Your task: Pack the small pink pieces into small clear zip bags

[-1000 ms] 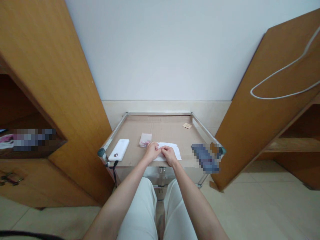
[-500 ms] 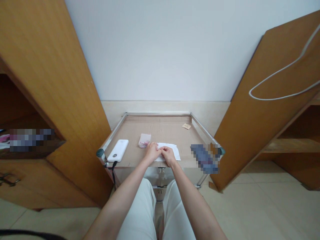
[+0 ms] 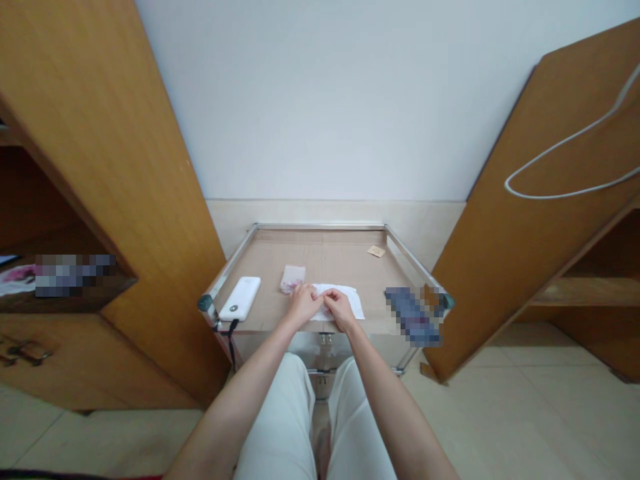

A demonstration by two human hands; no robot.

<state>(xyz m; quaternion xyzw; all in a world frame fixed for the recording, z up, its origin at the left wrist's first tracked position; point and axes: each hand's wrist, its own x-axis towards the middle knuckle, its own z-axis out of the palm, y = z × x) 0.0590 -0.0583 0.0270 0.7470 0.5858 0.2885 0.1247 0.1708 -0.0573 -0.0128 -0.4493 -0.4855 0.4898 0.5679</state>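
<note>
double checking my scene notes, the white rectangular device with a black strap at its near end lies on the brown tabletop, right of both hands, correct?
Not quite, the side is wrong: the head view shows the white rectangular device, with the black strap at its near end, on the brown tabletop, left of both the left hand and right hand.

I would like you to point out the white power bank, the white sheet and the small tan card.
White power bank [image 3: 243, 297]: head view, middle.
White sheet [image 3: 353, 304]: head view, right part.
Tan card [image 3: 376, 251]: head view, centre.
</note>
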